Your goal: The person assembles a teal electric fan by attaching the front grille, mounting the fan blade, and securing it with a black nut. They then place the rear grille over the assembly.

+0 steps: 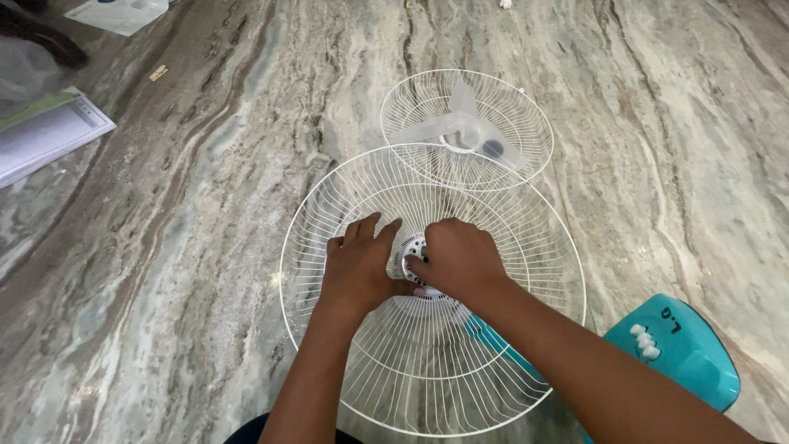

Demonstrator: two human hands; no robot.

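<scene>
A large white wire fan guard (329, 205) stands tilted in front of me, mounted on a fan with a teal body. My left hand (355, 265) lies flat on the wires just left of the guard's white centre hub (409, 247), fingers spread. My right hand (460, 259) is closed over the hub, fingertips pinching a part at its middle. Further away on the floor lies a second white guard (526, 123) with a translucent three-blade fan propeller (460, 123) resting inside it.
The teal fan base (682, 353) with white push buttons sits at the lower right. Papers and a booklet (41, 136) lie at the left edge, another sheet (115, 12) at the top left. The floor is veined marble (181, 247).
</scene>
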